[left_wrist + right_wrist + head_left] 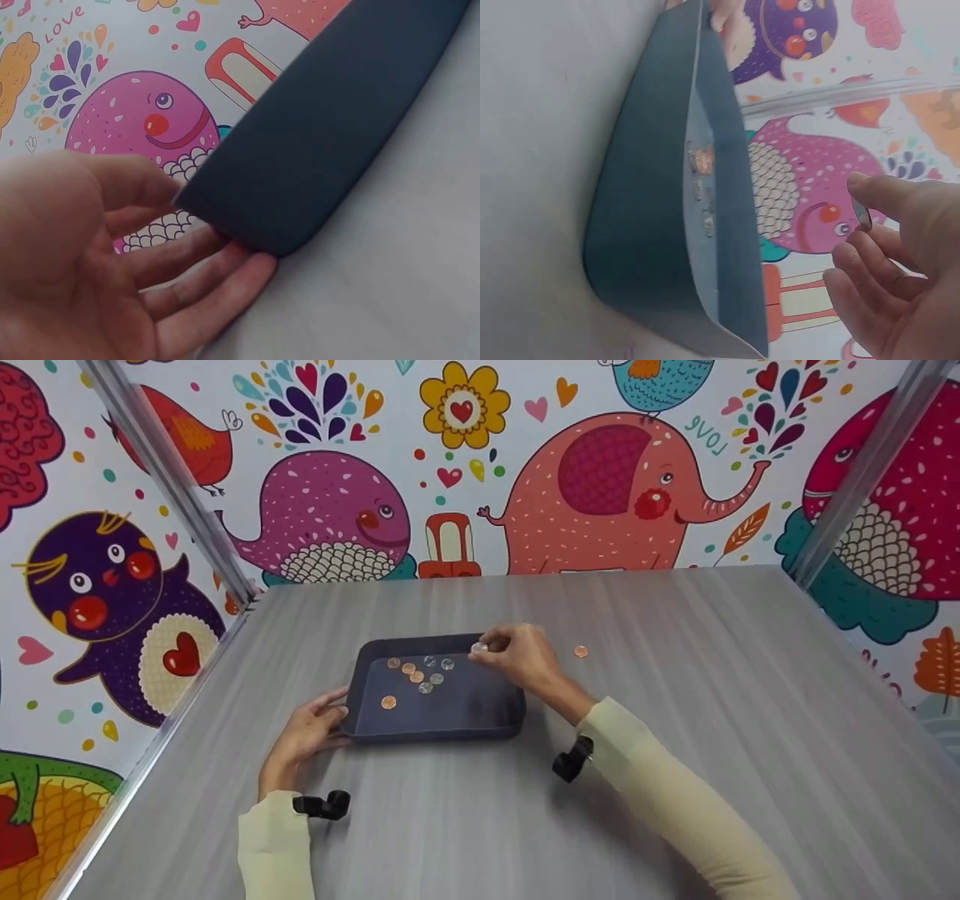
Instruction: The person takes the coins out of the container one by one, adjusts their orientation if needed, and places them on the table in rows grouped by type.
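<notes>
A dark rectangular tray (487, 712) sits on the table with several copper and silver coins lying flat inside, mostly in its left half. My left hand (311, 727) holds the tray's left end. In the left wrist view, its thumb meets the rim and its fingers (217, 300) lie against the side and lower edge. Over the tray's far right corner, my right hand (521, 656) pinches a silver coin (479, 647) between thumb and fingertips. The right wrist view shows this coin (862, 215) nearly edge-on, above the rim.
A single copper coin (581, 652) lies on the grey wood-grain table (450, 825), right of the tray. Panels printed with cartoon animals (600, 502) close off the table's back and sides, with metal posts (862, 472) at the back corners.
</notes>
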Action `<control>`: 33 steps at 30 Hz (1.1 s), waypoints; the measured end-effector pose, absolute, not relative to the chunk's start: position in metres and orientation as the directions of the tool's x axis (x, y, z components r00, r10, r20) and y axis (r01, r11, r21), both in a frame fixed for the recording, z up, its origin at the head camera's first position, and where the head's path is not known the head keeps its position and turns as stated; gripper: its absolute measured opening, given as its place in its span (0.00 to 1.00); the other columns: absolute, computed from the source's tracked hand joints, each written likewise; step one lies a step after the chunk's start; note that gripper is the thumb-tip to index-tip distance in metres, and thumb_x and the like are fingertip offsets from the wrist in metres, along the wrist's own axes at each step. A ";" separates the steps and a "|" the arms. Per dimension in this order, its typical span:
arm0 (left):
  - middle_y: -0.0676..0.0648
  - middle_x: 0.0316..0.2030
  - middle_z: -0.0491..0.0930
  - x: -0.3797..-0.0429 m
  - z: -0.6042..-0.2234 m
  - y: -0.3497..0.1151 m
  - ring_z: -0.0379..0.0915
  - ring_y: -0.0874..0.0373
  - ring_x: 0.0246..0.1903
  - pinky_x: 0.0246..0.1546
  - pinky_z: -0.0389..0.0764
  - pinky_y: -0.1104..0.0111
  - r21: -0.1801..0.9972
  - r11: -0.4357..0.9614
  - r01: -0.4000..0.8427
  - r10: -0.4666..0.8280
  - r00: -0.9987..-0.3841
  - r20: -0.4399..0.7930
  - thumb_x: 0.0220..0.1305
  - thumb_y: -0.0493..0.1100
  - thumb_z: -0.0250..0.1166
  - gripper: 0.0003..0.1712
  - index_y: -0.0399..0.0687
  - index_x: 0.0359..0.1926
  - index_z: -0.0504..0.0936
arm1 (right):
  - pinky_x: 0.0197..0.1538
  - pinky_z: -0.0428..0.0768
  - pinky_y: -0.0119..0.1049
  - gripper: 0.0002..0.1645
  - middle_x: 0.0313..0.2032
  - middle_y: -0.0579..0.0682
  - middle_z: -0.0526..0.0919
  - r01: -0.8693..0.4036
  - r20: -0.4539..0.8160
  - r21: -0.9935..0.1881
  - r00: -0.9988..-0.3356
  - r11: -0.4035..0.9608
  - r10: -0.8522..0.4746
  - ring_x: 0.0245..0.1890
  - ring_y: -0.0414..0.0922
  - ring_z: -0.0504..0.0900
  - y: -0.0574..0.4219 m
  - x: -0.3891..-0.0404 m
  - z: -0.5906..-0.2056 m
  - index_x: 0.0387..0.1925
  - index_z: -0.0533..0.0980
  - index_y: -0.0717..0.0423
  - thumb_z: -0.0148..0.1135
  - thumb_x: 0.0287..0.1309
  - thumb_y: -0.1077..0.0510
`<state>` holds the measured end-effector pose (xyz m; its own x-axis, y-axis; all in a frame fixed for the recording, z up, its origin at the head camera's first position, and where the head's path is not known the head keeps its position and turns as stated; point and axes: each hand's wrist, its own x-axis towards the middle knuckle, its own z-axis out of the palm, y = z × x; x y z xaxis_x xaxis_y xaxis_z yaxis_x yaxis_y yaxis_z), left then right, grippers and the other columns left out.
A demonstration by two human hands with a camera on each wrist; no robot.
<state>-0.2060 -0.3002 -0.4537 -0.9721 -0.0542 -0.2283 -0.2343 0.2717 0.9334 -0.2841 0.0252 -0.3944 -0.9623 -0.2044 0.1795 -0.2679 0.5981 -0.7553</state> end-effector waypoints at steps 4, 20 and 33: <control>0.25 0.68 0.65 -0.206 -0.455 -0.300 0.77 0.46 0.58 0.46 0.87 0.62 0.933 0.269 -0.239 -0.057 -0.971 -0.232 0.77 0.34 0.47 0.30 0.37 0.76 0.58 | 0.30 0.77 0.29 0.17 0.33 0.50 0.87 -0.294 0.211 -0.753 -0.955 0.589 -0.208 0.32 0.42 0.80 0.042 -0.278 -0.391 0.41 0.87 0.55 0.77 0.52 0.50; 0.26 0.69 0.65 -0.206 -0.454 -0.301 0.76 0.40 0.60 0.47 0.87 0.60 0.929 0.275 -0.247 -0.070 -0.969 -0.237 0.77 0.35 0.48 0.29 0.38 0.76 0.59 | 0.31 0.78 0.31 0.19 0.35 0.52 0.85 -0.325 0.279 -0.714 -0.944 0.621 -0.174 0.33 0.45 0.80 0.121 -0.272 -0.396 0.42 0.87 0.53 0.79 0.50 0.48; 0.27 0.69 0.66 -0.208 -0.455 -0.302 0.74 0.40 0.62 0.47 0.87 0.63 0.924 0.284 -0.257 -0.078 -0.966 -0.245 0.77 0.35 0.47 0.29 0.41 0.76 0.59 | 0.35 0.81 0.32 0.18 0.36 0.52 0.85 -0.173 0.097 -0.785 -0.983 0.595 -0.158 0.36 0.47 0.80 0.165 -0.298 -0.419 0.42 0.86 0.51 0.77 0.52 0.46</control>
<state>-0.2081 -0.3021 -0.4546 -0.9664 -0.0775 -0.2451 -0.2571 0.2839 0.9238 -0.2982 0.1646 -0.4192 -0.9827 -0.1577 0.0971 -0.1731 0.5954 -0.7845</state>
